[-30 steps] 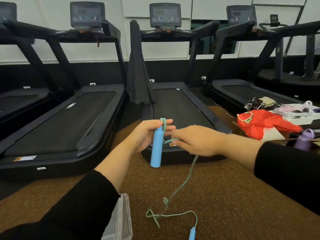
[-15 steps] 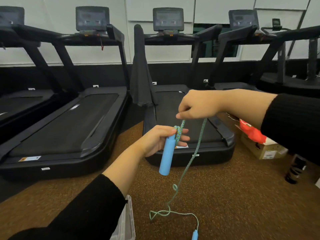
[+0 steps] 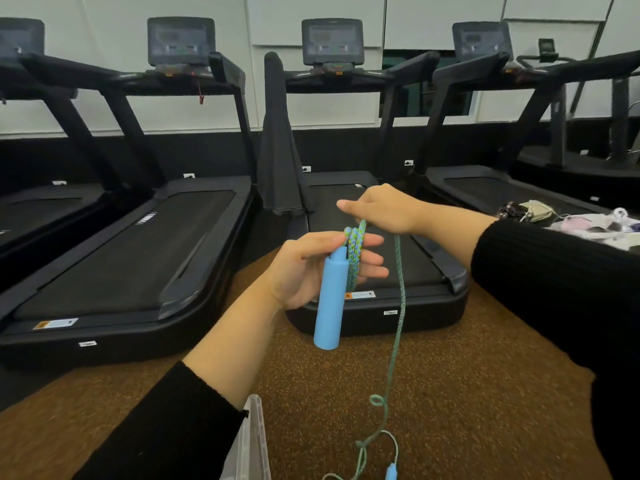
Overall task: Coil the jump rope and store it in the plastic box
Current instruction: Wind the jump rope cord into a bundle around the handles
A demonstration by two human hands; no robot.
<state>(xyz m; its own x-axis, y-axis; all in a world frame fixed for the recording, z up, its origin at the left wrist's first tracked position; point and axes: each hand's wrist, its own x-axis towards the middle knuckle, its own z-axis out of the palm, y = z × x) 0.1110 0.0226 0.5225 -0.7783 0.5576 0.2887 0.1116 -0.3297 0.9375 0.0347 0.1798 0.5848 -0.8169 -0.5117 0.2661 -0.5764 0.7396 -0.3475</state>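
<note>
My left hand [image 3: 311,268] holds a light blue jump rope handle [image 3: 330,303] upright, with several turns of green-blue braided rope [image 3: 355,251] looped over its fingers beside the handle. Just above and to the right, my right hand [image 3: 384,211] pinches the rope. From there the rope [image 3: 400,306] hangs down to the floor, where it kinks and tangles. The second blue handle [image 3: 391,472] lies on the floor at the bottom edge. A clear plastic box [image 3: 251,445] sits on the floor under my left forearm, partly hidden by the sleeve.
Several black treadmills [image 3: 138,258] stand in a row ahead, the nearest one [image 3: 377,306] right behind my hands. A dark cloth [image 3: 277,150] hangs over one handrail. Loose clutter [image 3: 571,220] lies at the right edge. Brown speckled floor [image 3: 467,393] spreads below.
My right hand came down from its raised position and now sits close above my left hand, laying another rope turn over the left fingers. The slack on the floor has shortened slightly.
</note>
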